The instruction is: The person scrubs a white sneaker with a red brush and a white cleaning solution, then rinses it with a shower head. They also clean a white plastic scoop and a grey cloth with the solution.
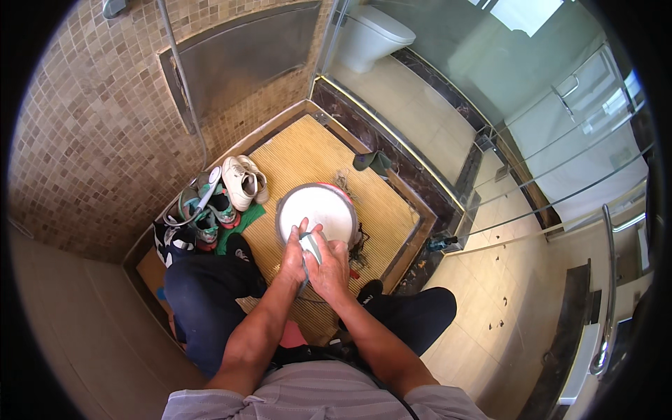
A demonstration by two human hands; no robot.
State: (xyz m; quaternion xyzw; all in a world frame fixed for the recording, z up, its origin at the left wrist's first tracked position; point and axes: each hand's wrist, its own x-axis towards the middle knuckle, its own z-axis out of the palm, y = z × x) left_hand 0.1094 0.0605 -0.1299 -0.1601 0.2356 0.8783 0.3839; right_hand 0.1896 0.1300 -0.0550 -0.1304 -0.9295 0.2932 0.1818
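Note:
Both hands are together over the near side of a round basin (353,217) standing on the floor between my feet. White suds (316,206) fill what shows of its inside. My left hand (292,262) and my right hand (332,269) are closed around a small grey-and-white piece (310,246), perhaps cloth; its kind is hard to make out. Part of it hangs below my left palm. White shoes (241,183) stand to the left of the basin, with green-and-pink shoes (222,207) beside them. A shower head (213,176) lies on these shoes.
A ribbed yellowish mat (308,150) covers the shower floor. Grey-green pieces (372,162) and loose strings (344,180) lie beyond the basin. A raised dark stone curb (399,157) and glass panels edge the right side. A toilet (371,38) stands behind.

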